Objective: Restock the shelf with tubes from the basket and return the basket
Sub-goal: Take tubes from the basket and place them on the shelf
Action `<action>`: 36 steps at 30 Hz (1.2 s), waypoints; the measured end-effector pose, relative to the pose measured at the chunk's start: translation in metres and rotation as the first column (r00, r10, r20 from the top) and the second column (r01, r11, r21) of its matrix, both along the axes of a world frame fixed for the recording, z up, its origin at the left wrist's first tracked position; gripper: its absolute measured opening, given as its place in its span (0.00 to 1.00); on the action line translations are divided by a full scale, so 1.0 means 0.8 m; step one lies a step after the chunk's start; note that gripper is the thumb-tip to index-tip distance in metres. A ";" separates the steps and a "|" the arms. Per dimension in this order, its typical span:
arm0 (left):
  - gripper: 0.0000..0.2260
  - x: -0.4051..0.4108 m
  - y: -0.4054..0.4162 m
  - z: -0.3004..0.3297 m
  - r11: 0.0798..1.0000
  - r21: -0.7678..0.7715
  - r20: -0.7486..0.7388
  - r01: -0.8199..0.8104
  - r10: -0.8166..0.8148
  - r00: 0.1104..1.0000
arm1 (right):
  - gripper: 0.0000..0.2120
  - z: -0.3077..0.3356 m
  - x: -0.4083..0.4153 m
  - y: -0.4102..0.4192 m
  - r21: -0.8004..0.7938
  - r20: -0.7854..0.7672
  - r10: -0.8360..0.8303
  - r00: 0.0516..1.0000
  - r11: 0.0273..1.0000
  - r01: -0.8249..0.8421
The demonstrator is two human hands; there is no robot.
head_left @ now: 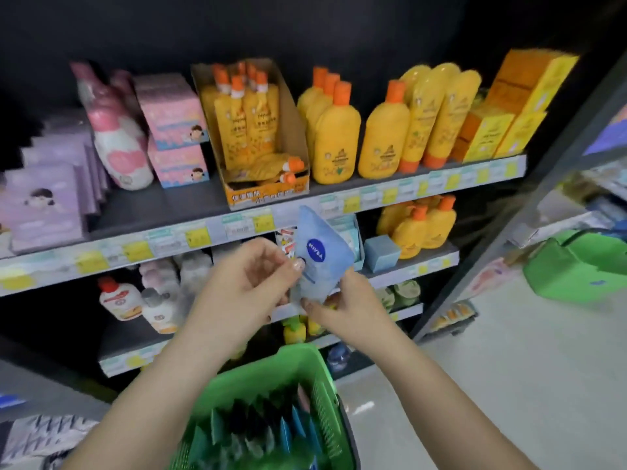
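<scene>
A pale blue tube (pixel 320 256) with a round dark-blue logo is held upright in front of the shelf (pixel 210 232). My left hand (pixel 258 269) pinches its left edge between thumb and fingers. My right hand (pixel 342 300) grips its lower end from the right. Below my forearms sits the green basket (pixel 288 364), with several blue, teal and dark tubes standing in it. The tube's cap end is hidden behind my hands.
Yellow bottles with orange caps (pixel 336 140), a cardboard display box (pixel 268 195), pink boxes (pixel 176 130) and purple packs (pixel 44 205) fill the top shelf. More bottles stand on lower shelves. A second green basket (pixel 576 266) is at the right, over pale floor (pixel 509 368).
</scene>
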State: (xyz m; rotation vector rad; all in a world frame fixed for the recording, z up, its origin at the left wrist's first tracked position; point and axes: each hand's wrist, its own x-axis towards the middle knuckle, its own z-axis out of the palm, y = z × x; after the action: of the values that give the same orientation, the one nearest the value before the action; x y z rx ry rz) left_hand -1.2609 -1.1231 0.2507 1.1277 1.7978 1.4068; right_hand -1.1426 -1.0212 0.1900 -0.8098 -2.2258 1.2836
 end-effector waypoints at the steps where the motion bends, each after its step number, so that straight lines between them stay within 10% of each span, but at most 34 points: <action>1: 0.07 -0.004 0.005 0.009 1.000 0.020 -0.062 -0.002 0.003 0.998 | 0.25 0.022 0.002 0.007 0.004 -0.017 0.021 1.000 1.000 -0.021; 13: 0.19 -0.019 0.068 0.231 0.910 0.369 -0.506 0.190 0.025 0.862 | 0.17 0.301 -0.002 0.070 0.302 -0.377 0.321 0.869 0.929 -0.213; 25: 0.17 -0.049 0.211 0.376 0.895 0.444 -0.446 -0.039 0.258 0.857 | 0.13 0.424 -0.076 0.185 0.350 -0.549 0.031 0.835 0.916 0.196; 36: 0.17 -0.109 0.201 0.373 0.861 0.489 -0.430 -0.142 0.380 0.819 | 0.17 0.428 -0.142 0.181 0.404 -0.533 0.130 0.836 0.907 0.117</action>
State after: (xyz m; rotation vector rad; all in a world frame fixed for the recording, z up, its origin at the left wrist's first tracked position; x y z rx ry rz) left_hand -1.3480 -0.9625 0.5490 1.6645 2.1322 1.8810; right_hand -1.2560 -0.8763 0.5326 -0.2180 -1.9101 0.8345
